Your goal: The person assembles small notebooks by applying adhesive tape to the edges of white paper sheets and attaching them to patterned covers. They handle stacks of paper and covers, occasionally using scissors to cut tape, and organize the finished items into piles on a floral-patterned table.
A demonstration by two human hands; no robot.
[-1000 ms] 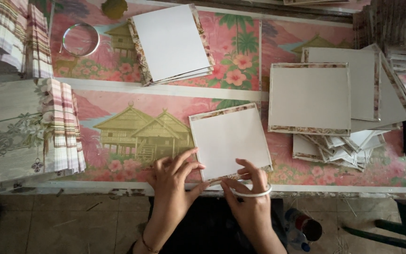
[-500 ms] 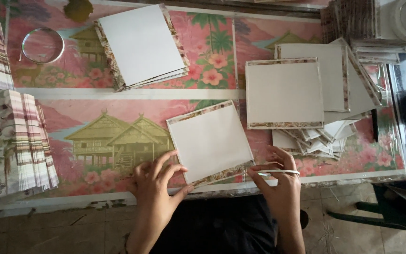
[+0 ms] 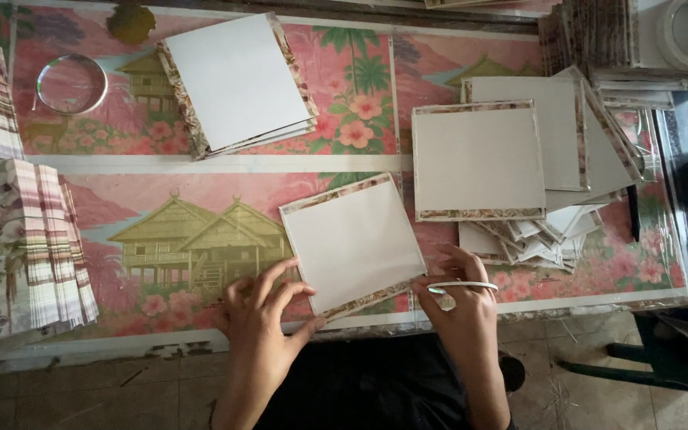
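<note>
A square white card (image 3: 353,242) with a patterned border lies tilted near the table's front edge. My left hand (image 3: 263,312) rests at its lower left corner, fingers spread on the table and the card's edge. At the card's lower right edge sits my right hand (image 3: 459,295), with a clear tape roll (image 3: 463,286) around its fingers, pinching the edge.
A stack of white cards (image 3: 236,80) lies at the back. More bordered cards (image 3: 478,160) are piled to the right over a loose heap (image 3: 537,232). Striped folded sheets (image 3: 51,244) fan out on the left. A clear ring (image 3: 72,83) sits back left. The table has a pink flowered cover (image 3: 360,103).
The view has shifted left, so everything sits further right in frame. My right hand moved from the card's bottom edge to its lower right edge. The card has turned slightly.
</note>
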